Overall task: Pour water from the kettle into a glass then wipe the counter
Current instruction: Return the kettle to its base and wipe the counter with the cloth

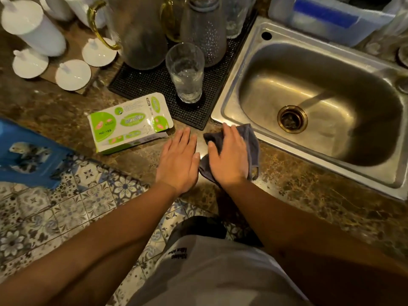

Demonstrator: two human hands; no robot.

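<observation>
Grey cloth (250, 146) lies bunched on the brown marbled bench (298, 184), just off the near-left corner of the steel sink (331, 151), at the front edge of the black rubber mat (154, 85). Its long axis runs roughly from the person toward the mat. Right hand (229, 155) sits directly on top of it, palm down, fingers spread and curled only slightly, pressing rather than clenching; the cloth shows past the fingertips and along the hand's outer side. Left hand (178, 160) lies flat and released on bare bench just beside it, thumb nearly touching the cloth, holding nothing.

Glass (185, 72) stands upright on the mat, well beyond both hands, water in its lower part. Pouring step looks done; wiping is the step in hand. Kettle (141, 32), probably the dark vessel behind the glass, is blurred.

Green-and-white carton (130, 122) lies left of the left hand, near. Judged: unwiped bench lies mostly right of the cloth, along the sink front; the right hand is best placed for it
</observation>
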